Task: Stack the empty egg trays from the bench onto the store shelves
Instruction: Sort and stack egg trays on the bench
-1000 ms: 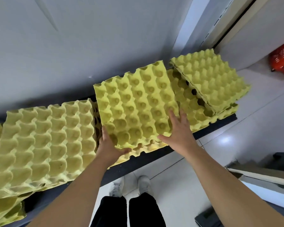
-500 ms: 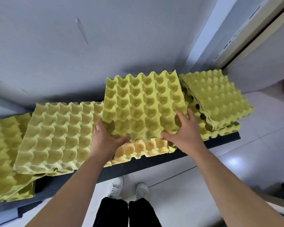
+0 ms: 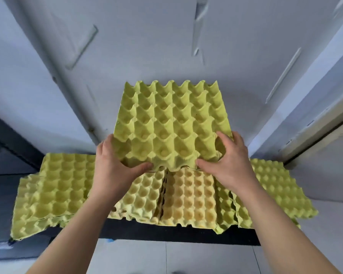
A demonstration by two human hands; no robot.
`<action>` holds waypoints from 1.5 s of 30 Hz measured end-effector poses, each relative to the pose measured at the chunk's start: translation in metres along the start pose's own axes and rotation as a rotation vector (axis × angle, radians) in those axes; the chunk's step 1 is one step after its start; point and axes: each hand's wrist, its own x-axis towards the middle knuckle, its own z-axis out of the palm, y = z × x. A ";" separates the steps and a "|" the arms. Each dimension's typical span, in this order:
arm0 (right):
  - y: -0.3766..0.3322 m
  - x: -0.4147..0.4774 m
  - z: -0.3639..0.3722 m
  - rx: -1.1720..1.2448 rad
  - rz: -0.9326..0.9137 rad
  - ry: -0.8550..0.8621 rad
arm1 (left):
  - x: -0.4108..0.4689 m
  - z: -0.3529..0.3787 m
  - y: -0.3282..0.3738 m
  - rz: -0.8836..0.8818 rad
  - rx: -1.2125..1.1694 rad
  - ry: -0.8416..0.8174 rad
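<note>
A yellow-green egg tray (image 3: 172, 123) is held up in the air, tilted with its far edge raised, above the bench. My left hand (image 3: 115, 165) grips its near left corner, thumb under the front edge. My right hand (image 3: 228, 161) grips its near right corner, fingers curled into a cup. Below lie more empty trays on the black bench (image 3: 166, 233): a green stack at the left (image 3: 52, 190), paler yellowish trays in the middle (image 3: 186, 196), and a green stack at the right (image 3: 273, 192).
A grey-white wall (image 3: 166, 46) rises right behind the bench. A door frame (image 3: 315, 131) runs along the right. Pale floor tiles (image 3: 166, 258) show below the bench edge.
Both hands have lifted the gripped tray off the middle pile and raised it clear of the bench, tilting it up. The view has swung to face the bench squarely.
</note>
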 end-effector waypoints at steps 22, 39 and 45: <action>-0.413 -0.117 0.063 0.127 -0.629 -0.011 | -0.068 -0.436 -0.051 0.134 -0.040 0.611; -0.644 -0.110 0.176 0.170 -0.769 -0.032 | 0.012 -0.659 -0.143 0.016 -0.017 0.667; -0.686 -0.119 0.203 0.090 -0.781 0.078 | 0.040 -0.704 -0.175 0.038 -0.152 0.602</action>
